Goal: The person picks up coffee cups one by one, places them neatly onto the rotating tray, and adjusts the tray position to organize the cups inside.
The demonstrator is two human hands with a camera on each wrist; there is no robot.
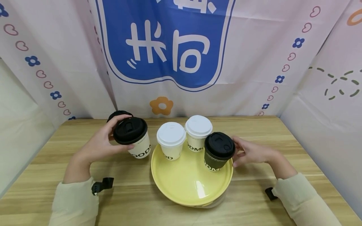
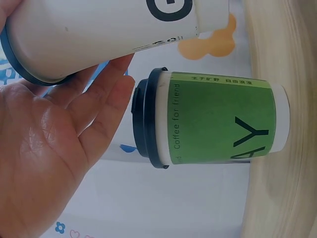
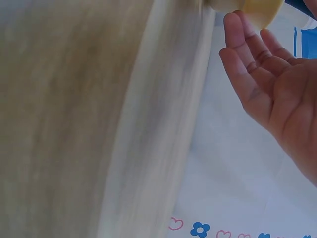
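Observation:
My left hand (image 1: 99, 141) grips a white paper coffee cup (image 1: 141, 146) with a black lid, thumb and fingers around the lid. The cup is tilted and raised above the wooden table. Behind it a green paper cup (image 2: 223, 119) with a black lid stands on the table, mostly hidden in the head view. On a round yellow tray (image 1: 183, 183) stand two white-lidded cups (image 1: 171, 135) and a dark green cup (image 1: 216, 160) with a black lid. Beside that dark green cup is my right hand (image 1: 251, 152), fingers loosely extended near the tray's edge; whether they touch is unclear.
Something pale shows under the tray's near edge. A printed cloth (image 1: 243, 78) with a blue emblem hangs behind the wooden table (image 1: 127, 201), and pale walls stand on both sides. Each sleeve has a black strap (image 1: 103, 185) near the cuff.

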